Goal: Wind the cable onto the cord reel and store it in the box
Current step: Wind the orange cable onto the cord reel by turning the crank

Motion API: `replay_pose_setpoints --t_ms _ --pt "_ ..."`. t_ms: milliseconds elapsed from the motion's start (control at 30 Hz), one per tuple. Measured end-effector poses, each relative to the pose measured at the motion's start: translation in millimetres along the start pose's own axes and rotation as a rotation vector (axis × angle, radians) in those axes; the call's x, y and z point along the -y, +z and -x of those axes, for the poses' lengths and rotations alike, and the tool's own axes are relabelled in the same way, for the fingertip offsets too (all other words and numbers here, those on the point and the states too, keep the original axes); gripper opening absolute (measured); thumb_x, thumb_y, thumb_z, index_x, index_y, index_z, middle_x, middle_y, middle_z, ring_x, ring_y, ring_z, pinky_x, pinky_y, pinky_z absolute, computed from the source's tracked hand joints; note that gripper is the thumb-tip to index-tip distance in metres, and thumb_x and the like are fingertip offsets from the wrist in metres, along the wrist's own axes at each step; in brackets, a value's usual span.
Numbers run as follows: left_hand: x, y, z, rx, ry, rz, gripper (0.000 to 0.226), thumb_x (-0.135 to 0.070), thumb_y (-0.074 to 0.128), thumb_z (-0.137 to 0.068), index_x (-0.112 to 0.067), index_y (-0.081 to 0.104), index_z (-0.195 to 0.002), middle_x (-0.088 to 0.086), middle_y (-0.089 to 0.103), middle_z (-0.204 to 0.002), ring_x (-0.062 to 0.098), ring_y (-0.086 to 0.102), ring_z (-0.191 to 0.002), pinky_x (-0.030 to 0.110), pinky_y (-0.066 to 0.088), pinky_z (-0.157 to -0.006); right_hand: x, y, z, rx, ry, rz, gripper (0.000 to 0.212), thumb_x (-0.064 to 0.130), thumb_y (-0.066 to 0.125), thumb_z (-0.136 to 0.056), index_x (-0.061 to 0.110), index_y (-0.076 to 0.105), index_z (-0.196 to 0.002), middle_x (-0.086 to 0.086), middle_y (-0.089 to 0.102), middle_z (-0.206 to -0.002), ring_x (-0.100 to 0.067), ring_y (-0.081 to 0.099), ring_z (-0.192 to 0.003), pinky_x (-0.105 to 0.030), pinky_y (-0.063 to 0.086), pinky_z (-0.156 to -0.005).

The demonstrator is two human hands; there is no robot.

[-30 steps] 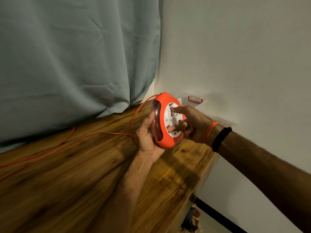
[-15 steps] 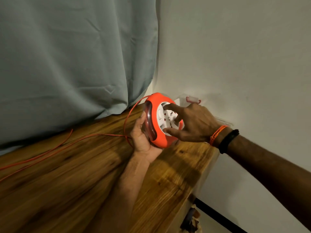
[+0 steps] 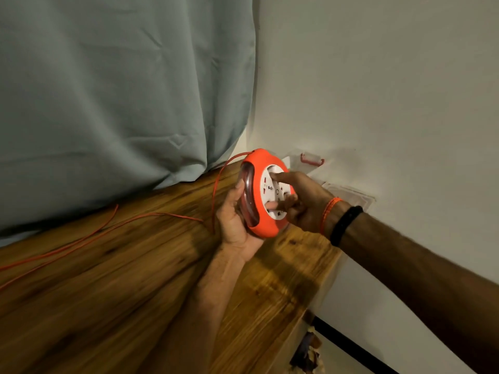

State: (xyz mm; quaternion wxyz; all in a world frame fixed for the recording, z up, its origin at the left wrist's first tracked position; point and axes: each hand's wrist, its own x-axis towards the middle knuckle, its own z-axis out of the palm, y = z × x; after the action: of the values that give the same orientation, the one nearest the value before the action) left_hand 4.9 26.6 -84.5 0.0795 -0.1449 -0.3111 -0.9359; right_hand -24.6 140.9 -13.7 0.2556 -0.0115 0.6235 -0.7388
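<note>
Against the wall corner at the far end of the wooden bench (image 3: pixel 135 292), you are holding the round orange cord reel (image 3: pixel 263 193) on edge, your left hand (image 3: pixel 235 220) cupping its rim in a wrapped grip from behind. Your right hand (image 3: pixel 299 201) is pressing fingertips into the white socket face, and compared with a moment ago those fingers are sitting at a different angle on the hub, so you appear to be turning it and drawing in slack. Its flat face is pointing right toward your right hand, with its long axis running nearly upright. Much thin orange cable (image 3: pixel 108 230) is lying loose across the bench, leaving the clear plastic box (image 3: pixel 348 193) waiting behind.
</note>
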Motion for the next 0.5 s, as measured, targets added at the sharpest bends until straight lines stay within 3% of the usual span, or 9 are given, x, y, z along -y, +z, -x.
replay_pose_setpoints --t_ms 67,167,233,300,333,433,500 --pt "0.3 -2.5 -0.1 0.014 -0.014 0.0 0.088 -0.046 0.083 -0.065 -0.006 0.058 -0.139 0.025 0.055 -0.143 0.044 0.048 -0.134 0.063 0.026 -0.118 1.3 -1.0 0.9 0.028 -0.004 0.016 0.015 0.025 0.057 -0.096 0.018 0.054 -0.108 -0.003 0.063 -0.079 -0.005 0.06 -0.042 -0.011 0.018 -0.027" --pt "-2.1 -4.8 -1.7 0.009 -0.026 0.001 0.093 -0.048 0.081 -0.066 -0.008 0.052 -0.145 0.024 0.052 -0.146 0.045 0.044 -0.139 0.064 0.027 -0.117 4.2 -2.5 5.2 0.016 -0.063 0.11 0.027 0.025 0.057 -0.095 0.013 0.055 -0.119 -0.004 0.05 -0.073 -0.009 0.063 -0.045 -0.013 0.018 -0.03" --pt "-4.4 -4.4 -1.4 -0.005 -0.004 -0.002 0.093 -0.048 0.08 -0.068 -0.009 0.05 -0.147 0.022 0.052 -0.147 0.042 0.047 -0.138 0.06 0.035 -0.114 7.9 -5.6 8.3 -0.061 -0.15 0.274 0.028 0.029 0.059 -0.093 0.005 0.059 -0.107 -0.01 0.057 -0.075 -0.008 0.059 -0.036 -0.014 0.021 -0.034" --pt "-6.3 -4.4 -1.0 -0.02 0.003 -0.011 0.093 -0.049 0.079 -0.069 -0.012 0.049 -0.148 0.02 0.052 -0.148 0.039 0.05 -0.136 0.056 0.043 -0.108 11.3 -9.3 12.4 -0.189 -0.305 0.563 0.04 0.039 0.062 -0.089 0.0 0.068 -0.09 -0.008 0.074 -0.073 -0.006 0.055 -0.035 -0.018 0.032 -0.037" --pt "-6.8 -5.2 -1.0 -0.035 0.002 -0.016 0.093 -0.05 0.08 -0.068 -0.013 0.048 -0.148 0.02 0.052 -0.148 0.039 0.05 -0.136 0.056 0.044 -0.107 11.9 -11.6 13.7 -0.25 -0.418 0.723 0.04 0.045 0.063 -0.087 0.006 0.072 -0.087 -0.004 0.077 -0.069 -0.005 0.06 -0.041 -0.02 0.042 -0.042" --pt "-6.9 -8.7 -2.1 -0.033 -0.006 -0.006 0.095 -0.052 0.078 -0.069 -0.014 0.047 -0.149 0.02 0.049 -0.15 0.041 0.046 -0.138 0.058 0.039 -0.111 11.2 -20.9 16.6 -0.339 -0.787 1.081 0.037 0.054 0.069 -0.08 0.022 0.071 -0.099 0.002 0.077 -0.072 -0.009 0.073 -0.071 -0.028 0.056 -0.071" --pt "-6.0 -10.8 -2.9 -0.012 -0.024 0.007 0.093 -0.052 0.077 -0.069 -0.014 0.047 -0.149 0.02 0.05 -0.15 0.041 0.045 -0.139 0.06 0.034 -0.114 12.1 -23.8 17.9 -0.266 -0.966 1.263 0.047 0.054 0.07 -0.078 0.023 0.066 -0.114 0.001 0.077 -0.086 -0.012 0.074 -0.079 -0.033 0.057 -0.078"
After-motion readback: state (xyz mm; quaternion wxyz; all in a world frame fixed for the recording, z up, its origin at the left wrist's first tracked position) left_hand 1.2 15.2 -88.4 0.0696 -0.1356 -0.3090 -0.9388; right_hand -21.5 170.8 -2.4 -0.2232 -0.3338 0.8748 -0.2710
